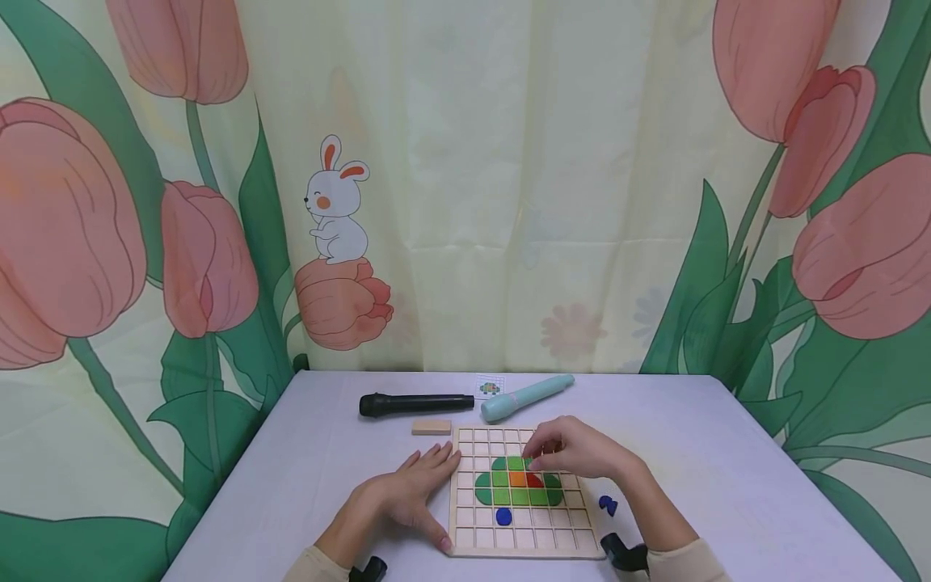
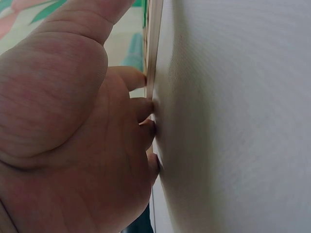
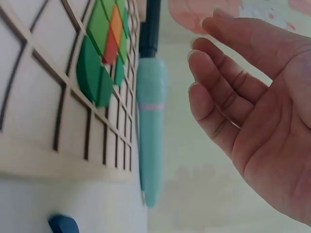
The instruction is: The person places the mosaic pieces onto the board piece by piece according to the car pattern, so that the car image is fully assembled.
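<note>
A wooden grid board (image 1: 465, 533) lies on the white table. Green pieces (image 1: 509, 465) around an orange piece (image 1: 517, 478) and a red piece (image 1: 534, 480) fill its middle, and a blue piece (image 1: 503, 515) sits below them. My left hand (image 1: 418, 489) rests flat on the table, fingers (image 2: 146, 104) against the board's left edge (image 2: 151, 43). My right hand (image 1: 570, 449) hovers over the board's upper right, fingertips near the green pieces (image 3: 95, 68). In the right wrist view its fingers (image 3: 218, 92) are loosely extended and hold nothing.
Beyond the board lie a black microphone (image 1: 416, 403), a teal pen-like device (image 1: 525, 397), a small wooden block (image 1: 431, 427) and a picture card (image 1: 490, 388). A loose blue piece (image 1: 608, 506) sits on the table right of the board. A tulip-print curtain hangs behind.
</note>
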{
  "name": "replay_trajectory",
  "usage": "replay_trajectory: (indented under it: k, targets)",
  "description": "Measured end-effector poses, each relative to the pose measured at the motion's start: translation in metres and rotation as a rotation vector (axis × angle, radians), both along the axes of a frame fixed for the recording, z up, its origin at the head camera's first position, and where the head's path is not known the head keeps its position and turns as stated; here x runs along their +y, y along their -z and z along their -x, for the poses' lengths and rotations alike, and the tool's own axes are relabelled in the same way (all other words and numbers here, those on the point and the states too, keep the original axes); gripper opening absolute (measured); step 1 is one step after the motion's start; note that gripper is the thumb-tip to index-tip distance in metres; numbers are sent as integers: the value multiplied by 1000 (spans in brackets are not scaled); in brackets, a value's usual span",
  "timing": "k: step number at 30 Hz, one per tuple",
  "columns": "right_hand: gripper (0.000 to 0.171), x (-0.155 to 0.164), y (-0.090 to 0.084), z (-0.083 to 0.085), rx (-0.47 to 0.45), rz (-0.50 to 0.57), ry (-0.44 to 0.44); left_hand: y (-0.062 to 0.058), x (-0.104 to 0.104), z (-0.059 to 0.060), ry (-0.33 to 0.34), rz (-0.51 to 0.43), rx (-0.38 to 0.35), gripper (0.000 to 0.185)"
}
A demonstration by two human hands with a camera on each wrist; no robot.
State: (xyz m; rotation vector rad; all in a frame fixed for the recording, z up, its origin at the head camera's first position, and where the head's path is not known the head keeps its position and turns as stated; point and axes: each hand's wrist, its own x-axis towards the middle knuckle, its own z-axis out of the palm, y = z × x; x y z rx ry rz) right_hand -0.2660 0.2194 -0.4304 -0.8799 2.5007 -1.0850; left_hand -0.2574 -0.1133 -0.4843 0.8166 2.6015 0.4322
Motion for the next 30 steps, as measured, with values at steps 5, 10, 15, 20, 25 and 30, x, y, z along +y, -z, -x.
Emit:
replay_trajectory:
  k: [5,10,15,20,25,30]
  targets:
    - [18,19,-4,3,0,18,53,2,0,1,-1,-1,-1,132]
    - [19,33,-4,6,14,8,100,2,0,1,0,-2,-1,132]
    - [24,42,-3,8,2,2,105,1,0,1,2,-4,-1,132]
    - [25,52,-2,11,-16,-4,96,1,0,1,0,-6,-2,132]
    - [25,63,0,11,-22,-5,98,0,-1,1,3,-10,-4,132]
    - [29,72,1,11,-37,6,120,0,-1,1,3,-13,-8,131]
